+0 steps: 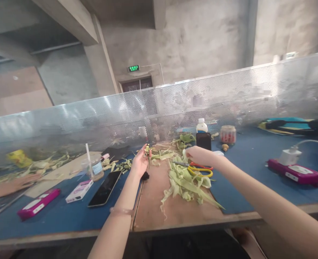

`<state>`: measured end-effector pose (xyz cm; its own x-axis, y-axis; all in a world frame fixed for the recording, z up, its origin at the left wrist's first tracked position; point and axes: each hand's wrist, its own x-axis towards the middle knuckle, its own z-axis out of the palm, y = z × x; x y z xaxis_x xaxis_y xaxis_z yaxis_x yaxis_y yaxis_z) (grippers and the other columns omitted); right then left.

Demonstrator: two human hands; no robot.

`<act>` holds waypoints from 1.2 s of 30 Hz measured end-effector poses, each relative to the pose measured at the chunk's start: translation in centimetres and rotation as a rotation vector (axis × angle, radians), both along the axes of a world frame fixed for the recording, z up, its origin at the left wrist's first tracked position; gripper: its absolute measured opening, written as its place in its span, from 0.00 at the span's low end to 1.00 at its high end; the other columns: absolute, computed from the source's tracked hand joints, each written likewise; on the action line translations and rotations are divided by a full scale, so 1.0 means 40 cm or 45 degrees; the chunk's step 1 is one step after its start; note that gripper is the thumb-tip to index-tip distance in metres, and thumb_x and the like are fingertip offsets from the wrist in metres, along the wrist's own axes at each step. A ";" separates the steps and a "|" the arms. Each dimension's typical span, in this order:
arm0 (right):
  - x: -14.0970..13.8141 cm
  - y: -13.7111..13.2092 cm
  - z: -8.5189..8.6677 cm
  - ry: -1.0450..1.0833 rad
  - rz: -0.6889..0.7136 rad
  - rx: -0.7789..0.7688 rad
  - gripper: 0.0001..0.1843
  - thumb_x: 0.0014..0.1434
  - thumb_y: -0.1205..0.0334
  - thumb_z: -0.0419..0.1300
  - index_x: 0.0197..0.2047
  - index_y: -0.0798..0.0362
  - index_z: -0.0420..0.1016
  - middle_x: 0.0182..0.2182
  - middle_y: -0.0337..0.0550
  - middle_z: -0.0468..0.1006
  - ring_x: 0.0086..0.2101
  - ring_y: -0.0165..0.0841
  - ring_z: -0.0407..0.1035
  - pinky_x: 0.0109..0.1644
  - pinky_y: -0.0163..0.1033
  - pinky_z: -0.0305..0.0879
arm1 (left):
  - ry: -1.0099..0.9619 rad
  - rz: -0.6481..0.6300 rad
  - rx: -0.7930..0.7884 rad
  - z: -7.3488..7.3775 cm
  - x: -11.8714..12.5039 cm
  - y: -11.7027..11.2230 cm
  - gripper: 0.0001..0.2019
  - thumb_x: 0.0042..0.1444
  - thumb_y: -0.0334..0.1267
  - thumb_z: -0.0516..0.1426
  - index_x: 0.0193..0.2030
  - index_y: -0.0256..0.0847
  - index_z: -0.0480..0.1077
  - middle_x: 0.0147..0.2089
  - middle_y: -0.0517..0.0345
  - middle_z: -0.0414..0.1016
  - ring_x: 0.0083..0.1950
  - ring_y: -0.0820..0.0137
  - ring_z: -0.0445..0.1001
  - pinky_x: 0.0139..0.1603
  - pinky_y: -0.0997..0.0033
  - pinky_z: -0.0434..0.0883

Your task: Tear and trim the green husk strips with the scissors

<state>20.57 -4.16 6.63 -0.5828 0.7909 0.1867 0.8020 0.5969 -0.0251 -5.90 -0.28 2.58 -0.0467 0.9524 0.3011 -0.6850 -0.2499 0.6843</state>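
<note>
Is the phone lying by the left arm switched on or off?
Its screen is dark: the phone lies flat on the blue table, showing only black. Whether it's fully powered off, cannot tell.

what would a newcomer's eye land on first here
The heap of pale green leaf strips on the brown board at the middle of the blue table, with yellow-handled scissors lying on it. Just beyond, the left hand pinches a small green piece while the right hand hovers by the scissors. Behind everything runs a shiny perforated metal screen.
</note>
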 end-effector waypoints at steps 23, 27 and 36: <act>0.142 0.162 -0.207 0.174 -0.014 0.019 0.20 0.43 0.48 0.58 0.30 0.58 0.71 0.38 0.51 0.62 0.40 0.39 0.59 0.47 0.39 0.57 | 0.109 0.172 0.019 -0.015 -0.009 0.010 0.06 0.41 0.27 0.61 0.27 0.37 0.68 0.27 0.60 0.73 0.31 0.77 0.72 0.39 0.73 0.69; 0.145 0.157 -0.200 0.287 -0.006 0.038 0.19 0.43 0.51 0.58 0.33 0.58 0.70 0.39 0.48 0.61 0.36 0.35 0.61 0.45 0.37 0.59 | 0.148 0.164 0.007 -0.017 -0.008 0.009 0.07 0.40 0.28 0.62 0.26 0.37 0.67 0.26 0.62 0.72 0.28 0.78 0.71 0.35 0.75 0.69; 0.163 0.137 -0.156 0.756 -0.089 0.070 0.21 0.48 0.48 0.54 0.38 0.57 0.66 0.37 0.48 0.67 0.34 0.33 0.64 0.38 0.36 0.62 | 0.171 0.114 0.086 -0.013 0.001 -0.001 0.08 0.41 0.28 0.61 0.28 0.39 0.68 0.28 0.61 0.72 0.29 0.78 0.70 0.34 0.76 0.68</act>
<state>27.08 1.31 0.41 -0.3134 0.8037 0.5058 0.6977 0.5563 -0.4514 -5.85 -0.32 2.06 -0.0854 0.9238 0.3732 -0.5614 -0.3541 0.7480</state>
